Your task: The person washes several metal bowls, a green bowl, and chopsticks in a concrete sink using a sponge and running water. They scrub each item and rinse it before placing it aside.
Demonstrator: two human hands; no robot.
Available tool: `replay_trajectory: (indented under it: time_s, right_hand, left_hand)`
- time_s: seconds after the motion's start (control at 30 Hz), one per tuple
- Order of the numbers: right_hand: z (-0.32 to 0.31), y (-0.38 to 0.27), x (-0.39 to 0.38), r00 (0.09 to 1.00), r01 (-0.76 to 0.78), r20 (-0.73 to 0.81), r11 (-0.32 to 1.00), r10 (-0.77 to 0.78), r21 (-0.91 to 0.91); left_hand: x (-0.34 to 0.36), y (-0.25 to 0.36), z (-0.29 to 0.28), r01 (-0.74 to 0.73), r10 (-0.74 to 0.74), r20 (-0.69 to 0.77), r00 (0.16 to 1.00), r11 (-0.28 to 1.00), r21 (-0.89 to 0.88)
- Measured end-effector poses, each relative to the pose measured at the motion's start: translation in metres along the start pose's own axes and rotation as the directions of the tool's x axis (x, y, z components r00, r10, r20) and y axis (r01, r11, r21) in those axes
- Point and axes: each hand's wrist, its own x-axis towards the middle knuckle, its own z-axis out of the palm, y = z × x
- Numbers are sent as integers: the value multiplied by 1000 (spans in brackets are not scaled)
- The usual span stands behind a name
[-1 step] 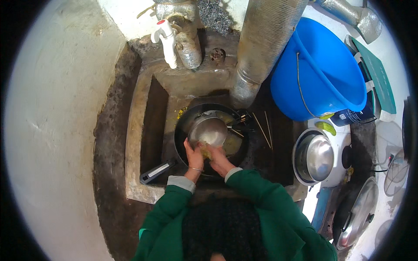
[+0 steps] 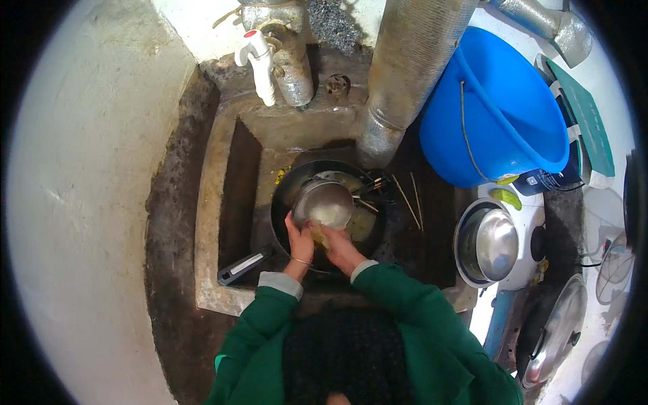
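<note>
Over a dark wok (image 2: 277, 206) in the sink, my left hand (image 2: 299, 243) grips the near left rim of a shiny metal bowl (image 2: 327, 202). The bowl is tilted. My right hand (image 2: 343, 251) is closed on a crumpled yellowish wad (image 2: 318, 235) at the bowl's near edge; its exact kind does not show. Cloudy liquid stands in the wok. Against the wok's right side lean several dark utensils (image 2: 378, 192) and chopsticks, partly in the liquid. The wok's black handle (image 2: 244, 267) points to the near left.
A stone sink (image 2: 208, 250) surrounds the wok, with a white tap (image 2: 259, 67) at the back left. Two loose chopsticks (image 2: 409, 202) lie right of the wok. Farther right are a blue bucket (image 2: 486, 121), a green vegetable piece (image 2: 506, 198), stacked metal bowls (image 2: 496, 243) and a lidded pan (image 2: 559, 331).
</note>
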Motion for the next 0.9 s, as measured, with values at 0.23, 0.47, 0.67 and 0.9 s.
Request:
replay_trajectory:
  time_s: [0.23,0.47,0.67,0.9]
  right_hand:
    - [-19,-71,1,990,-97,49,902,129,-421]
    - [3,-130,-25,828,-144,483,941,285,-308]
    - [42,-154,-51,883,254,449,945,-139,-207]
    - [68,-110,-82,354,743,907,-521,-226,-420]
  left_hand:
    - [-17,92,-13,-673,164,654,738,243,698]
    - [4,59,-37,-813,264,768,583,196,549]
    - [-2,80,-19,55,-182,427,886,954,294]
    - [-11,68,2,156,-94,518,850,985,-78]
